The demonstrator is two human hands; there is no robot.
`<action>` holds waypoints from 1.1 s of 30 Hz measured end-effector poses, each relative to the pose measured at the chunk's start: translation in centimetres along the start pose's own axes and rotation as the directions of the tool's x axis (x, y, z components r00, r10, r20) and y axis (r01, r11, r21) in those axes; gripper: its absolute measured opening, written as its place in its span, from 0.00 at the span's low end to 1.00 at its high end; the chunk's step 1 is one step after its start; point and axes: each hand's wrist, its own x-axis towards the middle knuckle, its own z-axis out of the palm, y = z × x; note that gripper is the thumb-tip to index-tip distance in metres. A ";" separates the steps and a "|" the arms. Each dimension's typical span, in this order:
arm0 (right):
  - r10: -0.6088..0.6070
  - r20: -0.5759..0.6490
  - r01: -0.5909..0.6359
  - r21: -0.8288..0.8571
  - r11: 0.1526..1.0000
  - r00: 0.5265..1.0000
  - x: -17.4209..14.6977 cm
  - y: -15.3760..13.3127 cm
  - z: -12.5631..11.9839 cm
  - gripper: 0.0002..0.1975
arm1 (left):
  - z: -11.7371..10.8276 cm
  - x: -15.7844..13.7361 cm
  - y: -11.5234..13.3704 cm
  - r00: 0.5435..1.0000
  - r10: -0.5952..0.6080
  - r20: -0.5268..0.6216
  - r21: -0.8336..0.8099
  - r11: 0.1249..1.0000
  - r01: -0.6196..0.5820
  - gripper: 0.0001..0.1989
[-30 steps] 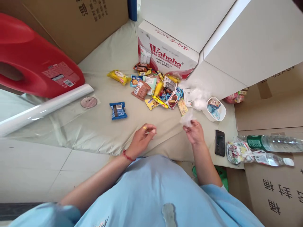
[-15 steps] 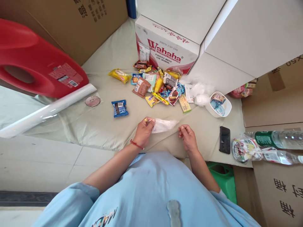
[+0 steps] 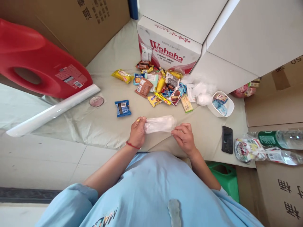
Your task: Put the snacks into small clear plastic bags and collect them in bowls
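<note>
A thin clear plastic bag (image 3: 159, 125) is stretched flat between my two hands, above the near edge of the cloth-covered surface. My left hand (image 3: 138, 130) pinches its left end, thumb on top. At the bag's right end, the fingertips of my right hand (image 3: 184, 137) are closed on its edge. Beyond my left hand lies a blue snack packet (image 3: 122, 108). Further back, several wrapped snacks are heaped, among them a brown packet (image 3: 143, 87) and a pale green-ended one (image 3: 187, 103).
A Wahaha carton (image 3: 169, 47) stands behind the heap. To the right are crumpled clear plastic bags (image 3: 204, 94), a white tub (image 3: 230, 108) holding packets, a phone (image 3: 227, 140) and plastic bottles (image 3: 284, 139). A red jug (image 3: 44, 60) and a white roll (image 3: 54, 110) are on the left.
My right hand has moved left and closed on the bag's free end. The bag now spans both hands and looks wider and flatter. The view has shifted slightly.
</note>
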 end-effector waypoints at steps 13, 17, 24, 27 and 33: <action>0.104 0.123 -0.120 0.134 0.984 0.987 -2.3 1.6 -3.7 0.12 | -1.4 0.9 1.4 0.963 0.223 0.150 0.311 0.914 -0.260 0.14; 0.008 0.195 -0.058 0.253 0.966 0.981 -1.0 0.4 -4.1 0.11 | 1.0 0.5 2.1 0.814 0.154 0.560 0.378 0.827 -0.416 0.19; 0.091 0.096 -0.125 0.455 0.881 0.991 -1.1 1.0 -5.8 0.06 | 2.3 1.2 0.4 0.733 -0.161 0.660 0.384 0.912 -0.146 0.21; 0.295 0.023 -0.256 0.563 0.786 0.955 -2.4 2.8 -5.3 0.06 | 0.5 1.9 0.6 0.848 -0.131 0.514 0.266 0.964 -0.013 0.22; 0.673 0.039 -0.610 0.464 0.642 0.738 -3.5 5.5 -2.5 0.15 | -1.2 2.7 0.6 0.960 -0.140 0.244 0.248 0.966 0.077 0.21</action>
